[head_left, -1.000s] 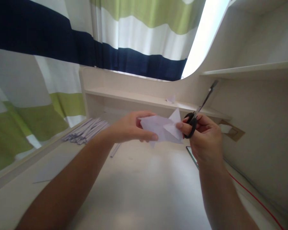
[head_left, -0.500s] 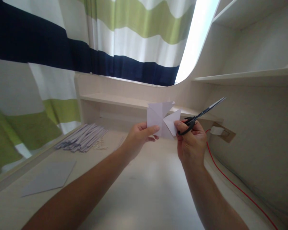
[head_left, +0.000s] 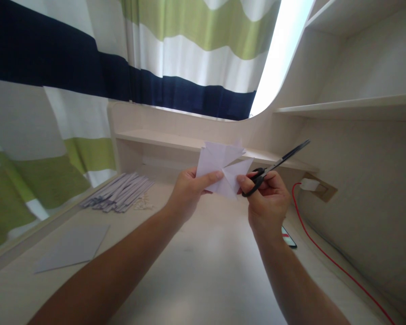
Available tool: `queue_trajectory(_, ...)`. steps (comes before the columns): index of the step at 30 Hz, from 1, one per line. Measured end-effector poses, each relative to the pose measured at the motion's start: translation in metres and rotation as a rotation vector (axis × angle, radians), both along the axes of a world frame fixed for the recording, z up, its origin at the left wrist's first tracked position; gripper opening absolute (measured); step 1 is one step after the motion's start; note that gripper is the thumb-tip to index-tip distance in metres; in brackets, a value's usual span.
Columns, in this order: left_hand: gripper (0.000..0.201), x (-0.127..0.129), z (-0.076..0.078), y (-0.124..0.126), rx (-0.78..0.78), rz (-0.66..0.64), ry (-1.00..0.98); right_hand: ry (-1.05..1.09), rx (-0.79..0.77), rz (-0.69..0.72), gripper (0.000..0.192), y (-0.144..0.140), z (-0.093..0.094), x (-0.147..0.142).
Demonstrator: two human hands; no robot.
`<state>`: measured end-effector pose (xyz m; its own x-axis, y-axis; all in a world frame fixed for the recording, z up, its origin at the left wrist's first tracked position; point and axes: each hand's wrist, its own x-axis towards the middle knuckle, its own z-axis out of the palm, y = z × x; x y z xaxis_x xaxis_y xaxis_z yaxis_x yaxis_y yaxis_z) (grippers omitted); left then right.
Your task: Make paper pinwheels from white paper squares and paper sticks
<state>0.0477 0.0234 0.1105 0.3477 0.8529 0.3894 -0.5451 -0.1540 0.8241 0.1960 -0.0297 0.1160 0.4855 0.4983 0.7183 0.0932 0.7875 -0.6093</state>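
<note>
Folded paper (head_left: 222,174) pinched btwn left hand (head_left: 188,193) & right hand (head_left: 268,203) thumb; right also gripping scissors (head_left: 274,168), blades up-right.

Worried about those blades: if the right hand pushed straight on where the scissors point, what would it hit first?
Probably the white side wall under the shelf; the scissors in the right hand aim there, though depth is unclear.

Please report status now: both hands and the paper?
Left hand pinches the folded white paper piece. Right hand touches the paper and grips the black-handled scissors, blades closed, pointing away. Nothing in the way.
</note>
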Motion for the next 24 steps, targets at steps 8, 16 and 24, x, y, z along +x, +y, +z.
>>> queue_trajectory(8, 0.038, -0.026, 0.012, 0.008, 0.073, 0.030, 0.263, -0.089, -0.050, -0.023, 0.027, -0.003, 0.000, 0.001)
queue_trajectory(16, 0.035, -0.035, 0.026, 0.001, 0.107, 0.068, 0.321, -0.093, -0.039, 0.023, 0.027, -0.005, 0.000, -0.001)
queue_trajectory(24, 0.025, -0.038, 0.026, 0.000, 0.177, 0.094, 0.295, -0.128, -0.078, 0.068, 0.028, -0.008, 0.002, -0.001)
